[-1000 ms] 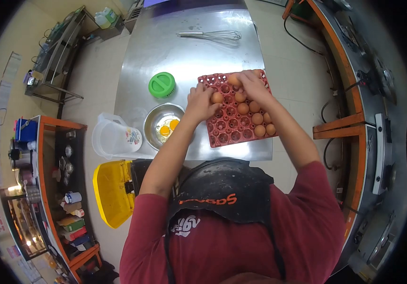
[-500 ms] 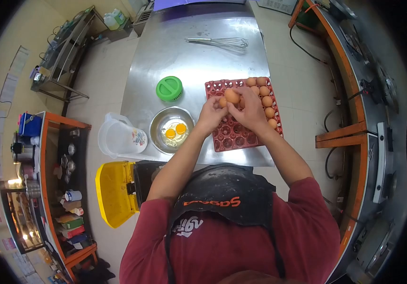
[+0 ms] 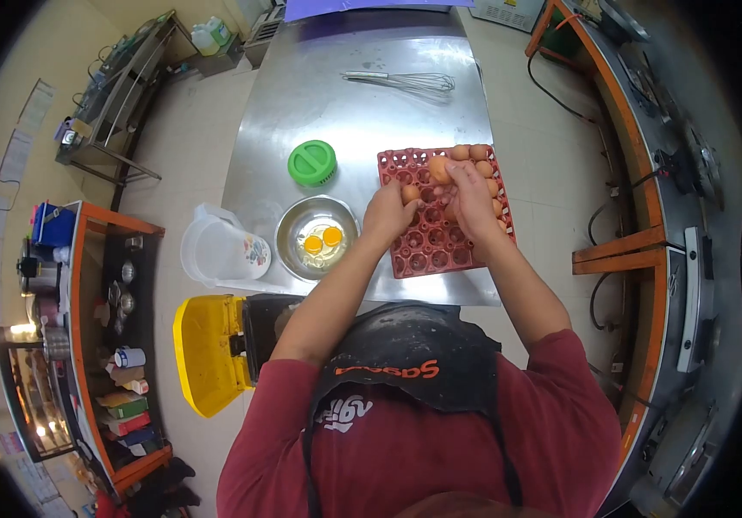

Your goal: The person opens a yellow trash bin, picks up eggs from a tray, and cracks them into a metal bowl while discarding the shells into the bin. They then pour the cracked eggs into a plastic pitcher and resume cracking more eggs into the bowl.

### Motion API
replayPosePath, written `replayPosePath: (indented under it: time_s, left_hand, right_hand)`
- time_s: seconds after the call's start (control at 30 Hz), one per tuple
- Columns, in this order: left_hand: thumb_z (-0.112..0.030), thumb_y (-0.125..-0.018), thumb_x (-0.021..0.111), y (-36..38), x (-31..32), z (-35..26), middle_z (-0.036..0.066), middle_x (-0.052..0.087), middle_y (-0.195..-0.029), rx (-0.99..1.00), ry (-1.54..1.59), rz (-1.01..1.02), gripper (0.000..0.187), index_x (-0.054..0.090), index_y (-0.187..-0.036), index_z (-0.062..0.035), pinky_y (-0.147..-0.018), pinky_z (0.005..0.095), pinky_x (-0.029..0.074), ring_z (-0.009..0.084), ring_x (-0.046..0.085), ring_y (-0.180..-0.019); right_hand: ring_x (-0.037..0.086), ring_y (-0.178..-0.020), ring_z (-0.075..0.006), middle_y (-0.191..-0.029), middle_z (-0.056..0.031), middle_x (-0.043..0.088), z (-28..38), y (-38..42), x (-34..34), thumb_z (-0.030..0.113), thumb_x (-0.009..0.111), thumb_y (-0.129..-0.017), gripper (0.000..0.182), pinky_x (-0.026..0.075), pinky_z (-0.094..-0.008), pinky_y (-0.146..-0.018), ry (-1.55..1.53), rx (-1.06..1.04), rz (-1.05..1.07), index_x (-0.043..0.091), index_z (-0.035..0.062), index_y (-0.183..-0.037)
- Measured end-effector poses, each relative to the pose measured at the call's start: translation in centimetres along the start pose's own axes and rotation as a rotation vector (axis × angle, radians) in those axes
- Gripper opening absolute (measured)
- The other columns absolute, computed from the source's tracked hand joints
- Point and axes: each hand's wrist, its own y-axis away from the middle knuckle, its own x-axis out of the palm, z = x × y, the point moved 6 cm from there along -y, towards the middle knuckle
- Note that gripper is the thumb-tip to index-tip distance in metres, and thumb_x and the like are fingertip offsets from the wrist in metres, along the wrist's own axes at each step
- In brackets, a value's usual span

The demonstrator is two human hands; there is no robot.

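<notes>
My right hand (image 3: pixel 473 197) holds a brown egg (image 3: pixel 441 170) between thumb and fingers, above the red egg tray (image 3: pixel 433 255). A second brown egg (image 3: pixel 411 194) is gripped in my left hand (image 3: pixel 388 214), over the tray's left side. More brown eggs (image 3: pixel 478 152) stand in the tray's back and right cells; my right hand hides some of them. To the left of my left hand, a steel bowl (image 3: pixel 288 223) holds two yolks (image 3: pixel 323 240) in clear egg white.
Left of the bowl stands a clear plastic pitcher (image 3: pixel 207 244). A green-lidded container (image 3: pixel 312 163) sits behind the bowl, and a whisk (image 3: pixel 401 82) lies farther back on the steel table (image 3: pixel 302 95). An open yellow bin lid (image 3: pixel 203 354) sticks out below the table's front edge.
My hands have moved apart. The right hand has shifted right with its egg, while the left keeps its egg near the same place. The bowl's contents look the same.
</notes>
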Motion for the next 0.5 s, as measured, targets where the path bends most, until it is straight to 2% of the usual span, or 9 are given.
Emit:
replayPosePath:
  time_s: [0.03, 0.13, 0.17, 0.23, 0.3, 0.33, 0.4, 0.43, 0.5]
  left_hand:
    - [-0.031, -0.085, 0.080, -0.1, 0.1, 0.2, 0.020, 0.068, -0.093, 0.020, -0.044, -0.035, 0.049, 0.062, -0.114, 0.0034, -0.072, 0.0423, 0.054, 0.0326, 0.068, -0.080]
    - [-0.031, -0.089, 0.078, -0.1, -1.7, 0.4, 0.014, 0.070, -0.094, 0.002, 0.248, -0.136, 0.049, 0.062, -0.121, 0.0023, -0.071, 0.0376, 0.054, 0.0246, 0.069, -0.081]
    - [-0.030, -0.090, 0.077, 0.5, -2.2, 1.0, 0.012, 0.070, -0.095, -0.091, 0.503, -0.044, 0.048, 0.062, -0.123, 0.0018, -0.071, 0.0353, 0.054, 0.0213, 0.068, -0.081]
    - [-0.027, -0.094, 0.075, 3.1, -7.2, -1.9, 0.008, 0.071, -0.097, -0.277, 1.010, 0.143, 0.045, 0.063, -0.127, 0.0008, -0.071, 0.0307, 0.053, 0.0147, 0.067, -0.081]
    - [-0.023, -0.095, 0.074, 4.4, -9.4, -1.6, 0.006, 0.071, -0.102, -0.167, 0.804, 0.162, 0.042, 0.063, -0.129, 0.0006, -0.073, 0.0270, 0.054, 0.0106, 0.067, -0.084]
    - [-0.021, -0.096, 0.073, 5.0, -10.5, -1.6, 0.005, 0.071, -0.104, -0.114, 0.700, 0.170, 0.041, 0.063, -0.129, 0.0004, -0.074, 0.0251, 0.054, 0.0085, 0.066, -0.086]
    - [-0.016, -0.093, 0.076, 6.2, -12.4, -0.2, 0.009, 0.072, -0.108, -0.202, 0.748, 0.166, 0.041, 0.063, -0.128, 0.0018, -0.079, 0.0247, 0.055, 0.0110, 0.068, -0.091]
    - [-0.016, -0.093, 0.077, 6.7, -13.3, 1.0, 0.009, 0.071, -0.108, -0.205, 0.719, 0.147, 0.042, 0.063, -0.128, 0.0021, -0.079, 0.0247, 0.055, 0.0114, 0.068, -0.092]
    - [-0.016, -0.092, 0.078, 7.6, -14.3, 3.1, 0.009, 0.071, -0.106, -0.190, 0.740, 0.088, 0.042, 0.063, -0.127, 0.0023, -0.080, 0.0242, 0.055, 0.0113, 0.068, -0.091]
  right_hand:
    - [0.066, -0.079, -0.0135, -0.100, -0.0072, 0.069, -0.2, 0.1, 0.2, 0.027, 0.053, -0.107, 0.025, 0.052, -0.0249, -0.072, -0.064, 0.066, 0.041, 0.058, 0.0050, -0.117]
    - [0.066, -0.077, -0.0122, -0.100, -0.0073, 0.069, -0.8, 1.0, 1.9, 0.031, 0.052, -0.107, 0.028, 0.051, -0.0239, -0.067, -0.160, 0.211, 0.166, 0.058, 0.0058, -0.118]
    - [0.066, -0.078, -0.0121, -0.099, -0.0073, 0.069, -0.8, 1.3, 2.9, 0.031, 0.052, -0.107, 0.028, 0.051, -0.0239, -0.066, -0.131, 0.215, 0.203, 0.058, 0.0054, -0.118]
    - [0.066, -0.079, -0.0118, -0.098, -0.0076, 0.070, -1.8, 1.4, 4.6, 0.029, 0.053, -0.107, 0.027, 0.051, -0.0236, -0.065, -0.031, 0.241, 0.268, 0.058, 0.0047, -0.117]
    - [0.067, -0.080, -0.0113, -0.098, -0.0083, 0.071, -3.6, 1.2, 6.2, 0.028, 0.054, -0.107, 0.026, 0.051, -0.0230, -0.064, 0.122, 0.282, 0.334, 0.058, 0.0041, -0.116]
    - [0.067, -0.081, -0.0111, -0.098, -0.0087, 0.072, -3.8, 1.2, 7.4, 0.027, 0.055, -0.107, 0.026, 0.051, -0.0229, -0.065, 0.224, 0.236, 0.399, 0.058, 0.0039, -0.117]
    - [0.068, -0.082, -0.0108, -0.099, -0.0096, 0.072, -3.9, 1.4, 10.0, 0.026, 0.057, -0.106, 0.026, 0.051, -0.0226, -0.066, 0.427, 0.138, 0.531, 0.057, 0.0034, -0.118]
    - [0.067, -0.084, -0.0102, -0.104, -0.0089, 0.072, -3.3, 1.7, 11.3, 0.024, 0.065, -0.101, 0.034, 0.051, -0.0225, -0.068, 0.480, 0.180, 0.593, 0.059, 0.0016, -0.126]
    - [0.067, -0.085, -0.0093, -0.104, -0.0078, 0.072, -4.2, 1.2, 12.9, 0.022, 0.071, -0.097, 0.041, 0.052, -0.0227, -0.069, 0.519, 0.087, 0.689, 0.061, 0.0005, -0.130]
